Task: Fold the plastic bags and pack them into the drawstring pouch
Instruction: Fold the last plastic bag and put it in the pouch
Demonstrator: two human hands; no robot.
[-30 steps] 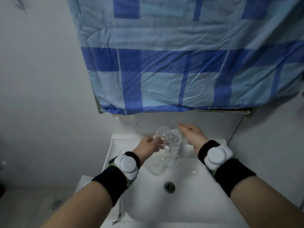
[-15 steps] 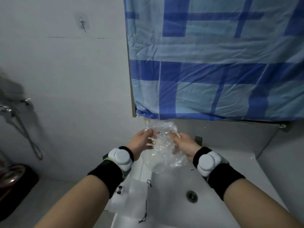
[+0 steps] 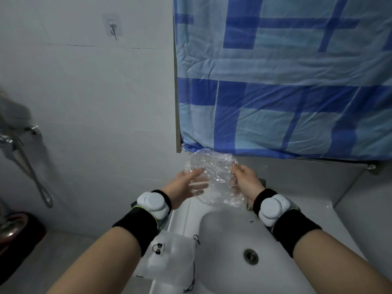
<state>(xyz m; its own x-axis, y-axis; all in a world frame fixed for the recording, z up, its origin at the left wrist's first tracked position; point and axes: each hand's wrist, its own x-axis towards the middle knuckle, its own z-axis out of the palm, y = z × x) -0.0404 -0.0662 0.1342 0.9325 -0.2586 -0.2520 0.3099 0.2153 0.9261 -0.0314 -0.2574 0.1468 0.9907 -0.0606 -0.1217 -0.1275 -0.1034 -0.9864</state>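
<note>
- Above the back edge of the sink [image 3: 222, 225], both hands hold up a clear, crinkled bag [image 3: 214, 177].
- The left hand [image 3: 186, 185] lies flat against the bag's near face, fingers straight and spread.
- The right hand [image 3: 246, 179] pinches the bag's right edge between thumb and curled fingers.
- Each wrist carries a black band with a white puck.
- On the sink's left rim lies the pouch [image 3: 171, 257], pale and see-through, with a small black print and black cords trailing toward the front edge.
- The basin is white, with a metal drain [image 3: 251, 256] near its front right.
- Behind the sink, a blue checked cloth [image 3: 286, 81] hangs over the wall; the bag's top just overlaps its lower hem.
- On the grey tiled wall at the left sit a stick-on hook [image 3: 112, 26] and, lower, a hose [image 3: 31, 172] with chrome fittings.
</note>
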